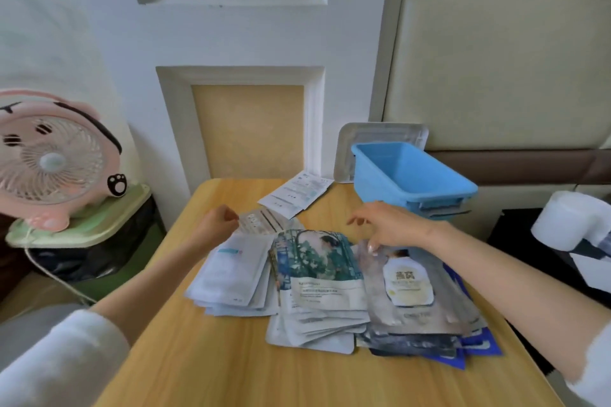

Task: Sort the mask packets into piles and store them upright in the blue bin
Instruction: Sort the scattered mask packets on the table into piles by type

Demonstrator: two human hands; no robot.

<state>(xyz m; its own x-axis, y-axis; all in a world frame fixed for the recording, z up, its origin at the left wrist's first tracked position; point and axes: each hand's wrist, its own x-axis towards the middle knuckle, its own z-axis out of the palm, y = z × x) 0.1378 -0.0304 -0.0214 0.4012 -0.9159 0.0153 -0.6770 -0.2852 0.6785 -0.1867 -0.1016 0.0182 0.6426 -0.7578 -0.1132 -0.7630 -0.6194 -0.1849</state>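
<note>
Several piles of mask packets lie on the wooden table [211, 357]. A white pile [231, 277] is at the left, a green-pictured pile [317, 277] in the middle, a silver pile [413, 294] at the right over blue packets [479, 347]. A small white pile [294, 192] lies at the back. My left hand [215, 220] pinches a pale silvery packet [261, 220] above the white pile. My right hand [386, 225] hovers with fingers spread, fingertips touching the silver pile's top edge. The blue bin [413, 175] stands empty at the back right.
A pink desk fan [53, 158] sits on a green-lidded bin at the left, its cord trailing down. A silver tray [380, 132] leans on the wall behind the blue bin. A white roll [568, 221] lies at the right. A padded headboard fills the right background.
</note>
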